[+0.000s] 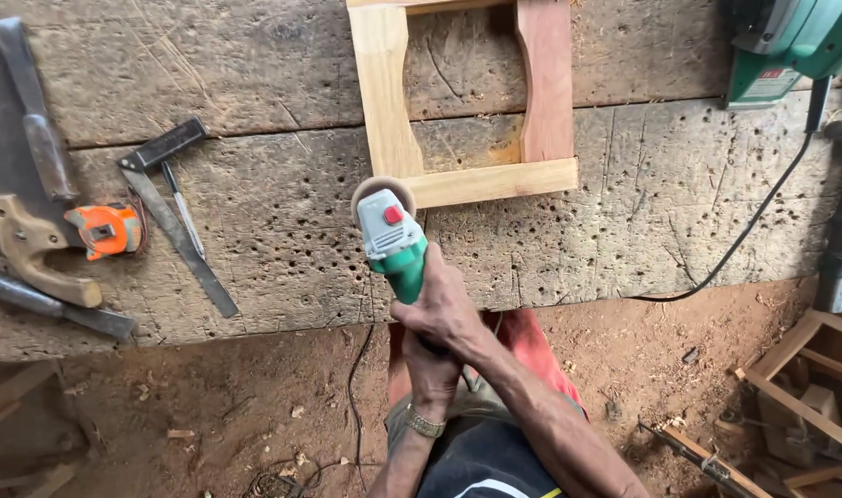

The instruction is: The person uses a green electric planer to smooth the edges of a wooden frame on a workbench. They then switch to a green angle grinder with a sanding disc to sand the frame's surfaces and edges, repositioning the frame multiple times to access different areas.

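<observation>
Two hands grip one green and grey angle grinder at the bench's front edge: the right hand wraps its body, the left hand closes behind, partly hidden. Its sanding disc meets the near left corner of a pale wooden frame, cut off by the picture's top. A green machine with a red-and-white label sits at the back right corner, mostly cropped. An orange tape measure lies near the left end.

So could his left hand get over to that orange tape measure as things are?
Probably yes, but not at once: the left hand is wrapped around the green grinder under the right hand. The bench between it and the orange tape measure lies bare.
</observation>
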